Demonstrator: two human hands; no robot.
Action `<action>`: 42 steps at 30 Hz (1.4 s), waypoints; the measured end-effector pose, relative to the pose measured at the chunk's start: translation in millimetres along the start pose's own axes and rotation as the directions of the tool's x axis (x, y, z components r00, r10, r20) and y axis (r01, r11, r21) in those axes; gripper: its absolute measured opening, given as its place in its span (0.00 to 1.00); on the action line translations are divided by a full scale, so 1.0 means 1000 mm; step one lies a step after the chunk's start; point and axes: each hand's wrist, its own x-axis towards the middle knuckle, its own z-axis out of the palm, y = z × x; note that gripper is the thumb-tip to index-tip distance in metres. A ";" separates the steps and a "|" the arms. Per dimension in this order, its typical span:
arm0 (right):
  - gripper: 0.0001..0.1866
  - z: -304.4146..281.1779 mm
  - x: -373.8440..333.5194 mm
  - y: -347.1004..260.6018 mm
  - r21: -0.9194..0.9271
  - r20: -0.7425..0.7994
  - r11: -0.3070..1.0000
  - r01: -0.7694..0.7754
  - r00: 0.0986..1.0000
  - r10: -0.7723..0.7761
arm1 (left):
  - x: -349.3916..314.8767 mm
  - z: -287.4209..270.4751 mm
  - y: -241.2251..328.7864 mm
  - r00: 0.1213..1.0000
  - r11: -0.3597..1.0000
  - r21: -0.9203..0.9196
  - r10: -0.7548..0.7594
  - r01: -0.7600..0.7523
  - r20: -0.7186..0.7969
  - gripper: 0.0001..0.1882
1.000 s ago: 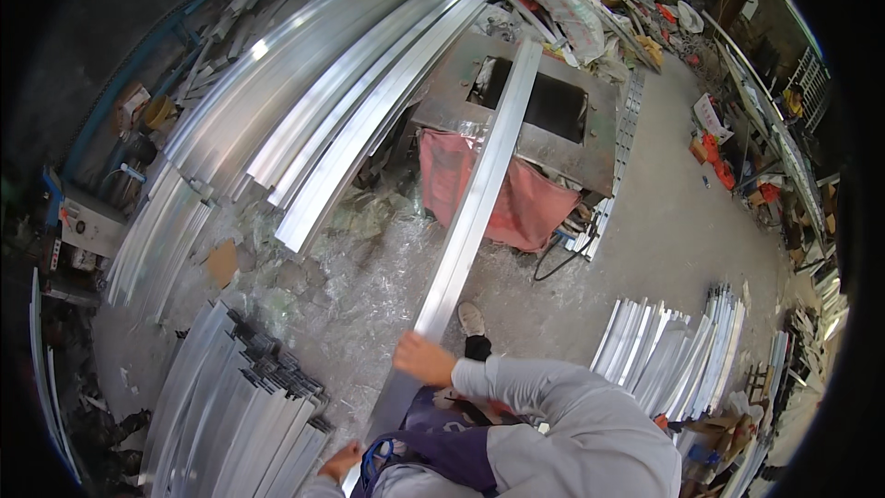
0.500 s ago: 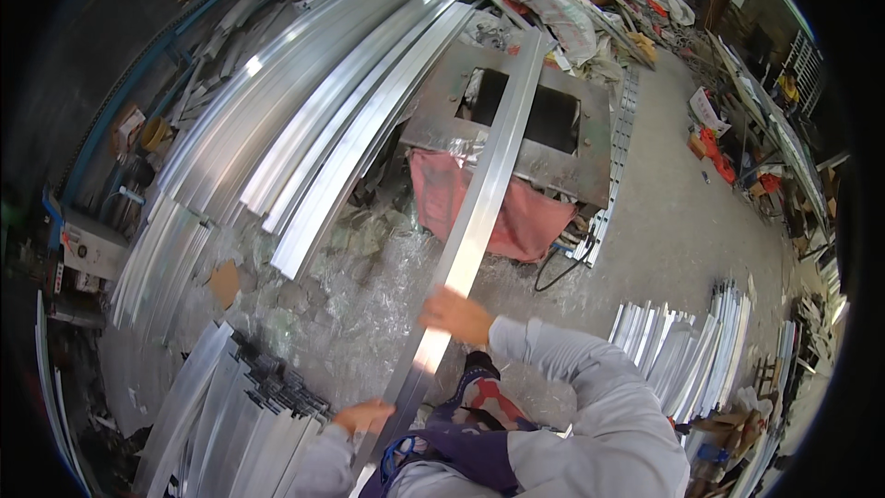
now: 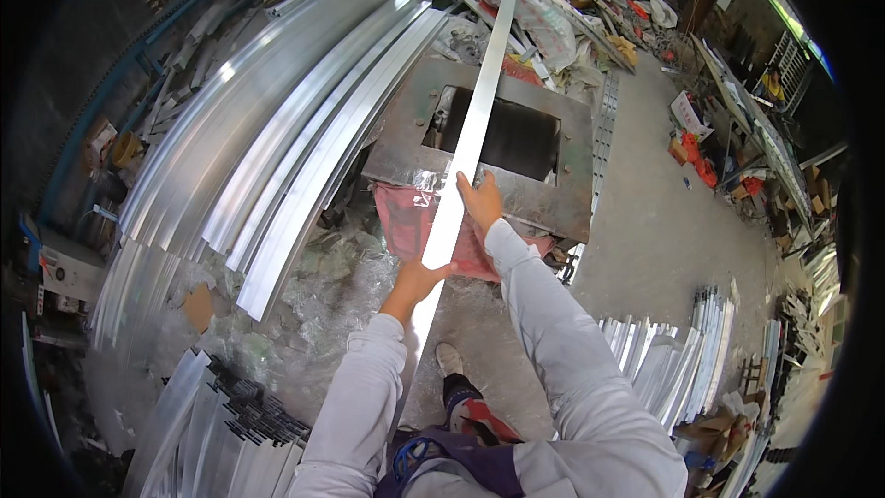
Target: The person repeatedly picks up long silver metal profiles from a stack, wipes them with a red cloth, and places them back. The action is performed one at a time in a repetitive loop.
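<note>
A long, bright aluminium profile (image 3: 475,124) runs lengthwise away from me, over a worn metal table (image 3: 396,138) with a dark rectangular opening. My left hand (image 3: 412,288) is closed round its nearer part, thumb lying across the top face. Farther along, by the table's front edge, my right hand (image 3: 483,201) grips the right side of the profile, thumb on top. The fingers beneath the profile are partly hidden. A red cloth (image 3: 396,221) hangs from the table's front, partly covered by the profile and my hands.
Long aluminium profiles (image 3: 267,120) lie stacked to the left. Bundles of profiles stand at the lower left (image 3: 221,443) and the lower right (image 3: 673,355). Crumpled plastic film (image 3: 313,314) covers floor left of me. Scrap and sacks (image 3: 544,32) are heaped beyond the table.
Both hands have moved forward along the profile, the left from near my waist. The profile has shifted away from me, its far end reaching farther past the table.
</note>
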 end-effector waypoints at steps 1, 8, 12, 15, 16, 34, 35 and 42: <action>0.42 0.004 0.000 0.008 0.052 -0.018 0.998 -0.037 0.999 0.038 | -0.010 0.003 0.000 1.000 1.000 0.018 -0.002 0.002 0.009 0.37; 0.41 0.045 -0.144 0.038 0.442 0.088 0.888 -0.125 0.991 0.096 | -0.213 0.003 -0.118 0.964 0.962 0.068 -0.265 0.265 -0.016 0.48; 0.41 0.049 -0.314 0.051 0.388 0.117 0.907 -0.167 0.984 0.131 | -0.355 0.012 -0.190 0.925 0.928 0.002 -0.372 0.373 0.070 0.52; 0.43 0.031 -0.427 0.048 0.445 0.292 0.821 -0.359 0.924 0.246 | -0.449 0.017 -0.204 0.805 0.819 -0.012 -0.561 0.574 0.191 0.47; 0.44 0.028 -0.464 0.033 0.468 0.372 0.776 -0.423 0.891 0.261 | -0.490 0.032 -0.300 0.843 0.840 -0.122 -0.505 0.529 0.184 0.41; 0.17 -0.041 -0.265 0.015 0.806 0.546 0.203 -0.556 0.831 0.106 | -0.261 0.007 -0.097 0.745 0.462 -0.589 -0.487 0.663 0.456 0.37; 0.18 -0.037 -0.233 0.022 0.821 0.515 0.230 -0.523 0.851 0.098 | -0.234 0.007 -0.087 0.788 0.519 -0.595 -0.455 0.614 0.415 0.35; 0.19 -0.024 -0.089 0.046 0.724 0.307 0.612 -0.318 0.943 0.128 | -0.094 -0.007 -0.018 0.923 0.920 -0.203 -0.279 0.337 0.264 0.37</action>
